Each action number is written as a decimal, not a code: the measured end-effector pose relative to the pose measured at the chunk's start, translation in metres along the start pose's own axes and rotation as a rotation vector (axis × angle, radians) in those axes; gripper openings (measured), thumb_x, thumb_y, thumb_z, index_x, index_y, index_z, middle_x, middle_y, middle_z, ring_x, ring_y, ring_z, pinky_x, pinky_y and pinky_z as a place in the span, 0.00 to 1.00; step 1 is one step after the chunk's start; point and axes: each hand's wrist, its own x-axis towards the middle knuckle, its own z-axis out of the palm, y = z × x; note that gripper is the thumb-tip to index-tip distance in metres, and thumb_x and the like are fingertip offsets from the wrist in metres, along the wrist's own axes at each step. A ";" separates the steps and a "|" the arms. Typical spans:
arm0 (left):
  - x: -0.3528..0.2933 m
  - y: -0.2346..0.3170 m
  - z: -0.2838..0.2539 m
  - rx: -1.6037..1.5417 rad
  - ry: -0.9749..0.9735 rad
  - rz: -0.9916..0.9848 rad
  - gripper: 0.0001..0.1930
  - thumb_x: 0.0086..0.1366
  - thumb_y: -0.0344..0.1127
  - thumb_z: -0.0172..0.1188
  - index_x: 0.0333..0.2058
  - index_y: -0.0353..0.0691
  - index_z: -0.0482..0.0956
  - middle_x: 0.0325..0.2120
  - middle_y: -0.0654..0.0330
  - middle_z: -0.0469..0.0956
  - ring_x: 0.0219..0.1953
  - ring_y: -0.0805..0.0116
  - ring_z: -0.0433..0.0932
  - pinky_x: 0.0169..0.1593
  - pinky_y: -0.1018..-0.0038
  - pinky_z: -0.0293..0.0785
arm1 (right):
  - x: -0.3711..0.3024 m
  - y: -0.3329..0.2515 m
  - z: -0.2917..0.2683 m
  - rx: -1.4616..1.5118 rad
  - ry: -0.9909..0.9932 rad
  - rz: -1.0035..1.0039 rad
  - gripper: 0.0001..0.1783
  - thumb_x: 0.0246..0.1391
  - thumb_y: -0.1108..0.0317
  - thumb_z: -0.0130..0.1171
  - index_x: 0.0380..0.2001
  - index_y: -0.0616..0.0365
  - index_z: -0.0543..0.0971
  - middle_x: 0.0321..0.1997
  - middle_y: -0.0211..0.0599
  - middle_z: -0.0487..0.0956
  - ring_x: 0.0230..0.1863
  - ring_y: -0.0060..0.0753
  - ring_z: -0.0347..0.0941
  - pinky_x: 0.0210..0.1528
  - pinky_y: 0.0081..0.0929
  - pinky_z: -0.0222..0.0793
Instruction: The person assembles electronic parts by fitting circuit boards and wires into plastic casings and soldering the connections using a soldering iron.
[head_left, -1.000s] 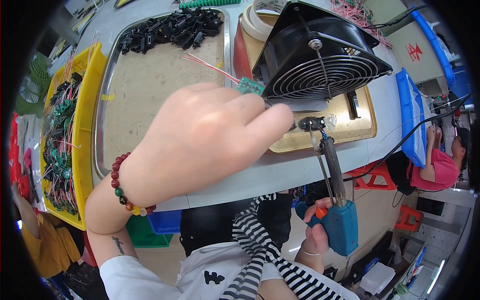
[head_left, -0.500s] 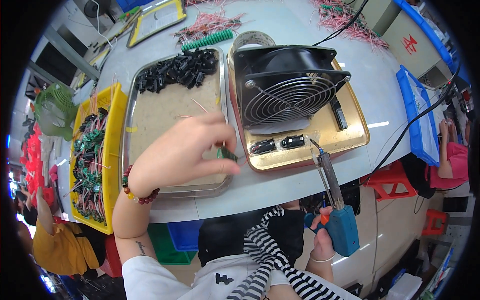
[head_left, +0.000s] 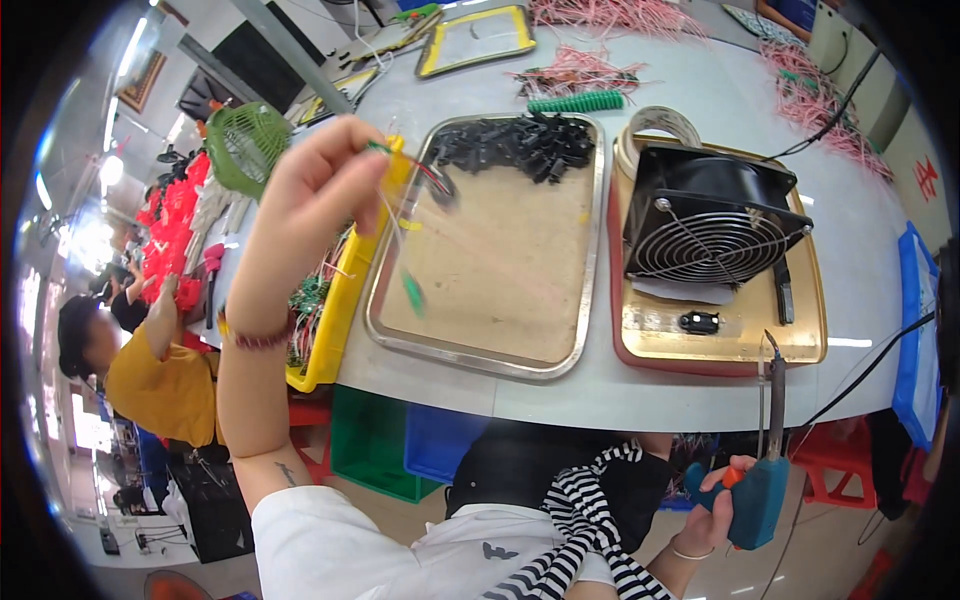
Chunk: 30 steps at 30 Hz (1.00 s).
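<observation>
My left hand (head_left: 325,195) is raised over the yellow bin (head_left: 350,310), its fingers pinching wires at a bit of green circuit board. A black plastic part (head_left: 440,190) dangles from these wires, blurred by motion. Below it, a blurred green piece (head_left: 413,295) hangs on a thin wire. At the lower right, my right hand (head_left: 712,510) grips a blue soldering gun (head_left: 760,505) by its handle, tip pointing up near the front of a gold tin tray (head_left: 650,345). One black part (head_left: 699,322) lies on that tray.
A black fan (head_left: 715,215) and a black bar (head_left: 783,292) sit on the gold tray. Left of it, a steel-rimmed tray (head_left: 480,365) holds a heap of black parts (head_left: 530,145). Pink-wired boards (head_left: 580,75) lie behind. A person in yellow (head_left: 165,380) is at the left.
My left hand has moved left and up, from over the steel tray to above the yellow bin. One of two black parts has left the gold tray. The view has shifted left.
</observation>
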 end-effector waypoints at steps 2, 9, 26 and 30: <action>0.017 -0.025 -0.041 -0.023 0.079 0.013 0.09 0.69 0.36 0.53 0.40 0.36 0.73 0.22 0.69 0.72 0.25 0.83 0.72 0.29 0.85 0.67 | 0.001 0.002 -0.002 -0.013 -0.014 -0.026 0.30 0.49 0.64 0.56 0.54 0.69 0.67 0.50 0.45 0.71 0.28 0.25 0.68 0.32 0.20 0.63; 0.056 -0.125 -0.121 -0.270 0.447 -0.015 0.10 0.68 0.35 0.55 0.43 0.35 0.74 0.25 0.65 0.73 0.26 0.76 0.76 0.34 0.81 0.74 | 0.000 0.001 -0.004 -0.057 -0.005 -0.011 0.29 0.49 0.65 0.54 0.54 0.69 0.68 0.50 0.46 0.71 0.28 0.25 0.69 0.33 0.20 0.63; -0.016 -0.209 -0.188 1.000 0.419 -0.606 0.18 0.59 0.49 0.57 0.26 0.38 0.81 0.26 0.49 0.80 0.32 0.54 0.79 0.37 0.62 0.73 | 0.000 0.006 -0.001 -0.073 0.012 0.026 0.29 0.45 0.61 0.61 0.50 0.65 0.71 0.47 0.43 0.72 0.29 0.26 0.68 0.31 0.20 0.64; 0.007 -0.156 -0.152 1.398 0.561 -0.346 0.18 0.62 0.49 0.54 0.31 0.40 0.83 0.29 0.49 0.80 0.35 0.49 0.79 0.40 0.59 0.73 | 0.000 0.002 0.001 -0.061 -0.078 -0.015 0.28 0.49 0.66 0.52 0.53 0.69 0.67 0.49 0.43 0.70 0.31 0.24 0.66 0.35 0.21 0.61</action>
